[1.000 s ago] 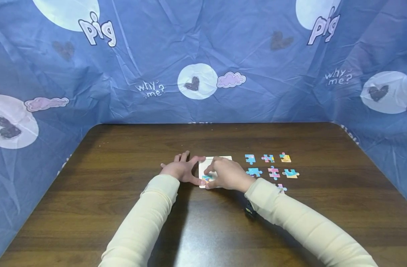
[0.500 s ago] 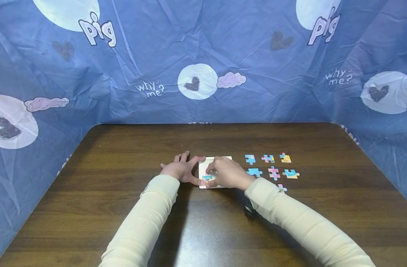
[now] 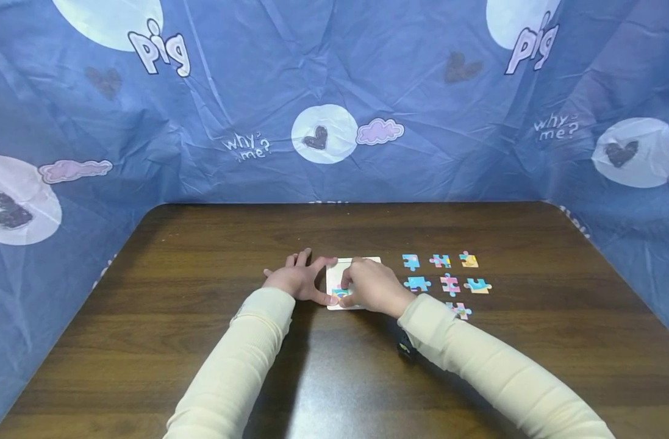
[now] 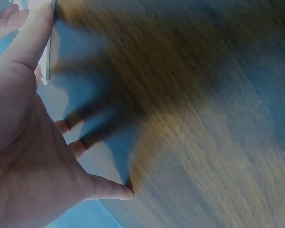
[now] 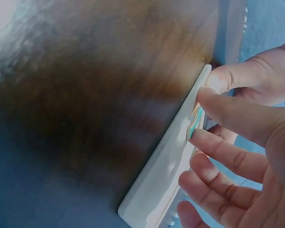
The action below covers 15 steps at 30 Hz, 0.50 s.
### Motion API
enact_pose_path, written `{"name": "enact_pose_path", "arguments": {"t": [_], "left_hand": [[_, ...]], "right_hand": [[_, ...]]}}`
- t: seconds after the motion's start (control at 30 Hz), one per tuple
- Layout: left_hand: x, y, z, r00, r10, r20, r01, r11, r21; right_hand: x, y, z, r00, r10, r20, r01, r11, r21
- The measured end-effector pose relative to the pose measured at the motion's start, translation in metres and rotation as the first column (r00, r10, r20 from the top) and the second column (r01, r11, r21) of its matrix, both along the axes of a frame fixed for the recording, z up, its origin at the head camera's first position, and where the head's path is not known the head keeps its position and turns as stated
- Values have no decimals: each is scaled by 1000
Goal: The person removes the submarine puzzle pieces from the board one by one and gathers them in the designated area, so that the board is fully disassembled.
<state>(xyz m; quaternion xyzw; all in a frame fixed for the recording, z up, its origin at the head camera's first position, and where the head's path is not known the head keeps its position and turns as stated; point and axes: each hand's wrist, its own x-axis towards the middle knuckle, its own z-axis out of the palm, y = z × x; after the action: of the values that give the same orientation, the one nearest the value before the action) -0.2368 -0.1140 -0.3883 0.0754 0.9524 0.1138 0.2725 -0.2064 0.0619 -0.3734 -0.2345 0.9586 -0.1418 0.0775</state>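
Observation:
A small white puzzle tray lies on the table, with a colourful jigsaw piece at its near left corner. My left hand is spread at the tray's left side, thumb at the near corner and index finger at the far one. Over the tray, my right hand pinches the jigsaw piece between thumb and index finger. The right wrist view shows this piece low in the tray, the other fingers loosely bent beside it. The right hand hides much of the tray's right half.
Several loose jigsaw pieces lie in rows to the right, among them a blue one, a pink one and a yellow one. The right sleeve covers part of the nearest row. A blue printed cloth hangs behind the table.
The right index finger has shifted slightly toward the right and bent more, and the right forearm has moved a little left. The left hand and the tray have stayed in place.

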Motion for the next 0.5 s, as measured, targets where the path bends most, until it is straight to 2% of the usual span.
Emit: {"name": "enact_pose_path", "arguments": {"t": [0.23, 0.5], "left_hand": [[0, -1, -2, 1000, -10, -19, 10, 1000, 1], [1, 0, 0, 1000, -3, -14, 3, 1000, -8]], "right_hand": [[-4, -3, 1, 999, -19, 43, 18, 1000, 22], [-4, -3, -3, 997, -67, 42, 67, 998, 3]]}}
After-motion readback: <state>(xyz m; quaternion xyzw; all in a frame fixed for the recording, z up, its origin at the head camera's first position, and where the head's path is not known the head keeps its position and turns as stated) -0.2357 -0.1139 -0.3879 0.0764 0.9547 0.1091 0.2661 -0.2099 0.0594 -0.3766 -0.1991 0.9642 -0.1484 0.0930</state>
